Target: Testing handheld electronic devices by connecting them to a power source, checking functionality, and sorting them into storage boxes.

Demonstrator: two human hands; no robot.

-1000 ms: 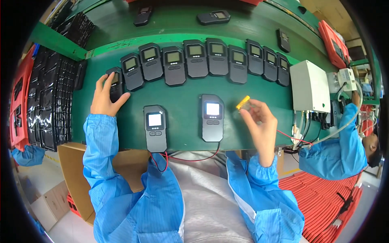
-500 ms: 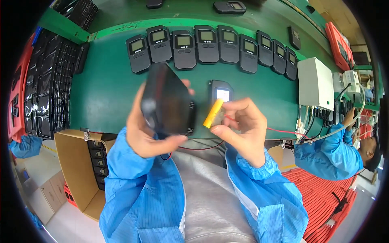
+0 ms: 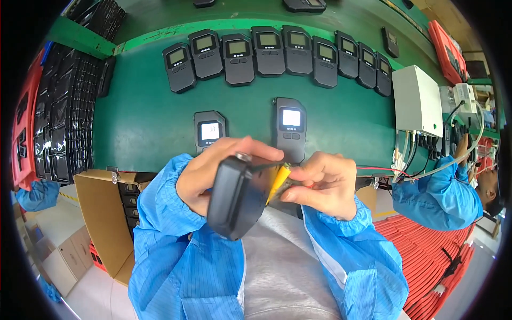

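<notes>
My left hand [image 3: 213,165] grips a black handheld meter [image 3: 226,205], tilted up on its edge above the table's front edge. Between the thumb and fingers of my right hand [image 3: 330,184] is a yellow battery-shaped cylinder [image 3: 277,185], with a red wire at that hand. The cylinder's end is up against the meter's side facing my right hand; whether it sits inside cannot be made out. Just beyond my hands lie two more meters with lit screens, the left meter [image 3: 210,128] partly covered by my left hand and the right meter [image 3: 291,128] in full view.
Several dark-screened meters [image 3: 268,50] form a row across the green table [image 3: 138,117]. A white box [image 3: 417,101] with cables stands right. Stacked black trays [image 3: 66,117] are left, an open cardboard box [image 3: 101,218] below. A person in blue sleeves [image 3: 437,197] is at right.
My left hand has brought the meter down and nearer to me, uncovering the lit meter on the left. The yellow cylinder has moved lower and now meets the held meter.
</notes>
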